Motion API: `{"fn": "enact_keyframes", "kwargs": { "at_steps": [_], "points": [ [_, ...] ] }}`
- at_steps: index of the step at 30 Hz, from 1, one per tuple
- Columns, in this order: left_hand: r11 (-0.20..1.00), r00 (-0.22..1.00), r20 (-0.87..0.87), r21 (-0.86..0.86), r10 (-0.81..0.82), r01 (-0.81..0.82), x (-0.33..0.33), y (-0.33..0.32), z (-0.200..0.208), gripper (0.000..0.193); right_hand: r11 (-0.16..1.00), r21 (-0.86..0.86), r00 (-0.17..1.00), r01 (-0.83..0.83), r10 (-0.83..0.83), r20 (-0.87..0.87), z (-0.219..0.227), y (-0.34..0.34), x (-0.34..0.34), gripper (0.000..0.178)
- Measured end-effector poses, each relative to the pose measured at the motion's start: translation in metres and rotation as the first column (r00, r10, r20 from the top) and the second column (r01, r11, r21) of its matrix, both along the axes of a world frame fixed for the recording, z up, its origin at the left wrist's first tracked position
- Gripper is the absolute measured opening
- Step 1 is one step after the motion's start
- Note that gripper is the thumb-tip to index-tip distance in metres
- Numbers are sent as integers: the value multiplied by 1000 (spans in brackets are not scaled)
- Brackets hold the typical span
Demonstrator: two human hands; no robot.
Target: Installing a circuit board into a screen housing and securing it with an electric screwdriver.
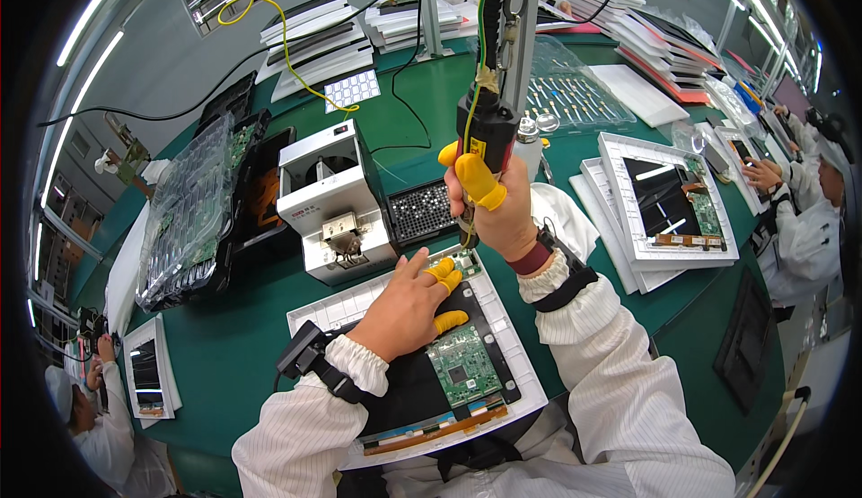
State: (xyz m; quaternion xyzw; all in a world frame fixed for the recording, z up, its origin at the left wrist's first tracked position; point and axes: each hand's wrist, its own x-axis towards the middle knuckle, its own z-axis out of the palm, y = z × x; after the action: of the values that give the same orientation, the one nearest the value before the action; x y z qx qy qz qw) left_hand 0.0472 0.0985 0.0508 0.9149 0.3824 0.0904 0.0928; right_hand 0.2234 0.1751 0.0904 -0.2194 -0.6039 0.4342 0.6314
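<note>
In front of me lies a display panel with a white frame (512,354) and a black back. A green circuit board (467,377) sits on its right half, and a smaller green board (468,265) is at the far edge. My left hand (395,317) rests on the panel with its fingers stretched toward the small board, yellow cots on some fingertips. My right hand (503,211), also wearing yellow cots, is wrapped round an upright black electric screwdriver (486,130). Its lower end points down at the small board; the tip's contact is hard to make out.
A white screw feeder (332,202) stands beyond the panel, beside a black mesh tray (420,211). Plastic trays of circuit boards (193,220) are at left. Stacked white-framed panels (669,206) lie at right. Other people (813,220) work at both sides.
</note>
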Motion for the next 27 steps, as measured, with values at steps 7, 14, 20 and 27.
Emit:
{"fn": "enact_keyframes", "kwargs": {
  "at_steps": [7,14,20,27],
  "points": [
    [1000,1000,-23,-11,7,-7,1,0,2,39,1000,-6,1000,-17,17,-21,-3,1,-1,34],
    [1000,1000,-11,-7,15,-15,0,0,-1,38,1000,5,999,-25,25,-25,-4,3,-2,28],
    [999,1000,-16,-26,19,-19,2,0,3,38,1000,-10,999,-26,26,-34,-6,6,-3,25],
    [1000,999,-36,-15,7,-7,2,1,1,40,1000,13,1000,12,-12,7,-8,6,0,20]
  ]
}}
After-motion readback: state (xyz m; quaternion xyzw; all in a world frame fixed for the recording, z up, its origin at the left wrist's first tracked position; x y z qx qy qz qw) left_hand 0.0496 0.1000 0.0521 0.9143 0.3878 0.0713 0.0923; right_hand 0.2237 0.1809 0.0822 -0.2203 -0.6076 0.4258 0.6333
